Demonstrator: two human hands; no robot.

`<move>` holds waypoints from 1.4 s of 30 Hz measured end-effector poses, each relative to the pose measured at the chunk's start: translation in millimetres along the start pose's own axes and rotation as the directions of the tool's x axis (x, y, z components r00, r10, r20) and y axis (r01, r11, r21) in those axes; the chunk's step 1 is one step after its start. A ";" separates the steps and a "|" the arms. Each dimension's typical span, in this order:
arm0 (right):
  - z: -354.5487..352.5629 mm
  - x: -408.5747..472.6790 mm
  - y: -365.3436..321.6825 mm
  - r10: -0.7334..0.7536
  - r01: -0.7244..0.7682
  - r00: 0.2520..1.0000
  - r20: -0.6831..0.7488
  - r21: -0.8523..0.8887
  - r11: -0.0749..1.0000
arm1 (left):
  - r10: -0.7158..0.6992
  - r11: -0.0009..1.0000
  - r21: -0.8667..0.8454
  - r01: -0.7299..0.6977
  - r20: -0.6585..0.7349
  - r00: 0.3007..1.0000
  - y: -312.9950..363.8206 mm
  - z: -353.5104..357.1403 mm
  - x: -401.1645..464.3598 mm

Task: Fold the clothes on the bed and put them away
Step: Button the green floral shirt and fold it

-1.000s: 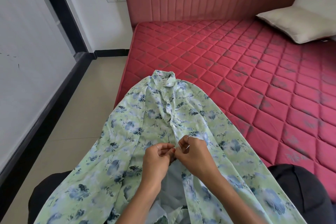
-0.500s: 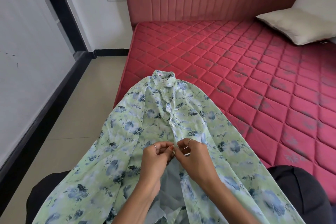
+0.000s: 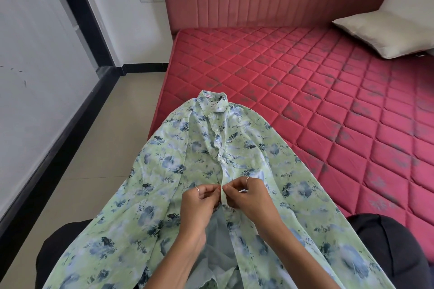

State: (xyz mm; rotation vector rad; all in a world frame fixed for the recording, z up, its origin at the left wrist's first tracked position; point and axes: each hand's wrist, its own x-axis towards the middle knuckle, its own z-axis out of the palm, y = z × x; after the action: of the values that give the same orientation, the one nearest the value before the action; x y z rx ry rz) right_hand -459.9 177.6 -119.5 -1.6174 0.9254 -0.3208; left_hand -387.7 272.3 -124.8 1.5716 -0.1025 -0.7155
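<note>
Green shirt (image 3: pixel 206 171) placket is pinched by both left hand (image 3: pixel 199 204) and right hand (image 3: pixel 249 197); thin cloth may slip, leaving the button undone.

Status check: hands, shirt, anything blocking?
Left hand and right hand pinch the shirt placket edges together. Shirt unfolded, collar on bed, open below. Nothing in the way.
</note>
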 end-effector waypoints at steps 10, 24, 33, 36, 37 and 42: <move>22.1 -7.1 8.6 -0.332 0.284 0.942 -0.042 -0.426 0.859 | -0.123 0.990 -0.059 0.125 0.048 0.991 2.2 5.0 2.4; 29.4 -12.8 44.3 -0.588 0.517 0.803 -0.096 -0.378 0.768 | -0.348 0.895 -0.272 0.353 0.066 0.935 -1.4 12.0 15.8; 27.5 -6.9 36.8 -0.419 0.411 0.879 -0.228 -0.083 0.908 | -0.221 0.942 -0.243 0.231 0.067 0.973 -4.4 12.1 15.7; 24.0 -5.0 40.7 -0.561 0.510 0.818 -0.130 -0.288 0.811 | -0.200 0.934 -0.293 0.205 0.048 0.979 -6.0 14.1 14.7; 22.7 -4.8 42.0 -0.599 0.539 0.796 -0.090 -0.347 0.768 | -0.191 0.929 -0.315 0.193 0.040 0.981 -5.5 14.4 13.8; 19.9 -3.5 48.9 -0.719 0.619 0.690 0.081 -0.581 0.529 | -0.143 0.938 -0.321 0.134 -0.004 0.990 -12.3 14.5 18.4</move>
State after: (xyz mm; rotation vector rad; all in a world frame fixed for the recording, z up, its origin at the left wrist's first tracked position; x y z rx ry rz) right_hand -468.2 194.1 -169.0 -2.5419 0.4684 -0.7912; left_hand -384.4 252.9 -142.5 1.2842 0.1409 -0.7783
